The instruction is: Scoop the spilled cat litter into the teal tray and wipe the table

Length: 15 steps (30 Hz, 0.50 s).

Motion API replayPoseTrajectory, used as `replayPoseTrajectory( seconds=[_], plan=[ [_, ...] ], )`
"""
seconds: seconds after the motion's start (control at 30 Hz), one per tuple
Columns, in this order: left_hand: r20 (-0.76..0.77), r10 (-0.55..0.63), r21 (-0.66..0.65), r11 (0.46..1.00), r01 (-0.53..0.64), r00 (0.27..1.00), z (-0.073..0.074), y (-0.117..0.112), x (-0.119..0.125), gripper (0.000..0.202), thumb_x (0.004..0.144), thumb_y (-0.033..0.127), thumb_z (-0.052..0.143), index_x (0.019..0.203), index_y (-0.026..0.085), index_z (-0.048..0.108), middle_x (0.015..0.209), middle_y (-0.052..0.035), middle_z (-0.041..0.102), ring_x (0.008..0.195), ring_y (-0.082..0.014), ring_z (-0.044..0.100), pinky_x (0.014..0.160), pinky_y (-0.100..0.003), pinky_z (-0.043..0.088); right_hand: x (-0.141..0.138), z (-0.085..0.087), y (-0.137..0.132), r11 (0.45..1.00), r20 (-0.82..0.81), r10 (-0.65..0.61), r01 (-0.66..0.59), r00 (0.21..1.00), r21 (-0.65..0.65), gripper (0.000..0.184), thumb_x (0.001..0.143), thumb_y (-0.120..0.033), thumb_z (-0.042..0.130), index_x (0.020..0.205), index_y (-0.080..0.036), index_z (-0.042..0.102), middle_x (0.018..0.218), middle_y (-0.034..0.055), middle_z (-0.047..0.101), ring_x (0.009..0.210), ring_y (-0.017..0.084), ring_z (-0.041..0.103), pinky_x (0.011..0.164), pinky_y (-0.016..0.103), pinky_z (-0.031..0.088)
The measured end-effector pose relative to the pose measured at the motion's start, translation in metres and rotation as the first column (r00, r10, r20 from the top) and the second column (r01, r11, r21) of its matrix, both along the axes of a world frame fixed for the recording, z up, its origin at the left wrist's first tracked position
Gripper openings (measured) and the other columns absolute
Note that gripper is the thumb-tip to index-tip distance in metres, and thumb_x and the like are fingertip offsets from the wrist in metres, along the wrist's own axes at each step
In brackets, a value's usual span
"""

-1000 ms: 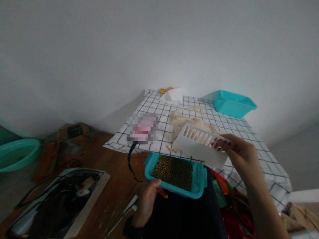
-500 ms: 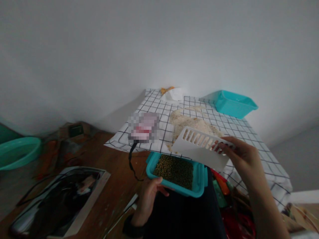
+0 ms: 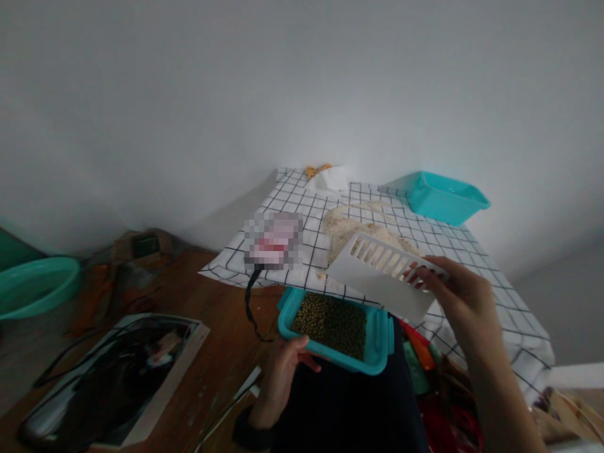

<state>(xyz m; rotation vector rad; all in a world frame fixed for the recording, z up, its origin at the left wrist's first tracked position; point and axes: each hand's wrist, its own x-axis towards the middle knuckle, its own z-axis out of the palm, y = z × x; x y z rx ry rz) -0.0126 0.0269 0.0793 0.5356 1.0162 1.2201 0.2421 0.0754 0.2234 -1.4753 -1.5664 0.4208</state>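
Note:
My left hand grips the near edge of a teal tray filled with small green beans, holding it just below the table's edge. My right hand pinches a white slotted plastic scraper by its right end, tilted over the tray and the edge of a black-and-white checked cloth. A spread of pale grains lies on that cloth just beyond the scraper.
An empty teal tub stands at the cloth's far right. A blurred pink item with a black cord lies on the cloth's left. A framed dark picture lies on the wooden table, a green basin at far left.
The scraper and my right hand have lifted slightly and shifted a little to the right. The tray and my left hand have hardly moved.

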Motion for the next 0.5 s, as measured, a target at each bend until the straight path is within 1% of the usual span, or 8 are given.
replayPoseTrajectory(
  seconds=[0.13, 0.2, 0.27, 0.4, 0.5],
  plan=[
    [0.008, 0.013, 0.029, 0.999, -0.014, 1.000, -0.005, 0.000, 0.000, 0.028, 0.065, 0.042, 0.073, 0.075, 0.015, 0.067, 0.063, -0.0045, 0.076, 0.053, -0.0218, 0.071, 0.044, -0.029, 0.053, -0.011, 0.006, 0.004, 0.998, 0.061, 0.056, -0.056, 0.997, 0.000, 0.023, 0.088, -0.040, 0.064, 0.098, -0.022, 0.074, 0.084, 0.0042, 0.077, 0.071, 0.021, 0.068, 0.063, 0.031, 0.051],
    [0.010, 0.031, 0.032, 0.999, -0.031, 0.999, -0.007, 0.001, 0.000, 0.028, 0.066, 0.041, 0.074, 0.077, 0.016, 0.067, 0.062, -0.0038, 0.076, 0.053, -0.0220, 0.071, 0.044, -0.029, 0.052, -0.012, 0.008, 0.005, 0.996, 0.073, 0.092, -0.091, 0.993, -0.004, 0.022, 0.089, -0.040, 0.064, 0.097, -0.022, 0.074, 0.085, 0.0035, 0.076, 0.069, 0.020, 0.067, 0.061, 0.030, 0.050],
    [0.012, 0.025, 0.036, 0.999, -0.025, 1.000, -0.008, 0.002, 0.000, 0.028, 0.065, 0.041, 0.074, 0.075, 0.016, 0.067, 0.062, -0.0048, 0.076, 0.052, -0.0226, 0.071, 0.043, -0.029, 0.052, -0.009, 0.010, 0.003, 0.995, 0.058, 0.096, -0.096, 0.994, 0.006, 0.022, 0.089, -0.041, 0.065, 0.096, -0.022, 0.074, 0.084, 0.0034, 0.076, 0.070, 0.020, 0.067, 0.061, 0.029, 0.051],
    [0.013, 0.014, 0.030, 0.999, -0.015, 1.000, -0.005, 0.001, 0.000, 0.028, 0.065, 0.041, 0.073, 0.074, 0.015, 0.066, 0.065, -0.0064, 0.077, 0.053, -0.0233, 0.071, 0.044, -0.029, 0.052, 0.001, 0.012, -0.002, 0.998, 0.022, -0.014, 0.013, 1.000, 0.055, 0.021, 0.086, -0.041, 0.068, 0.094, -0.022, 0.074, 0.082, 0.0037, 0.076, 0.072, 0.021, 0.069, 0.063, 0.030, 0.052],
    [0.000, 0.033, 0.007, 0.999, -0.033, 0.999, 0.000, -0.001, 0.001, 0.026, 0.066, 0.039, 0.072, 0.076, 0.016, 0.066, 0.066, -0.0055, 0.077, 0.056, -0.0242, 0.073, 0.045, -0.029, 0.052, 0.012, 0.011, -0.007, 0.992, 0.014, -0.100, 0.099, 0.995, 0.077, 0.023, 0.086, -0.044, 0.068, 0.092, -0.022, 0.074, 0.080, 0.0043, 0.077, 0.072, 0.022, 0.069, 0.063, 0.030, 0.053]
  ],
)
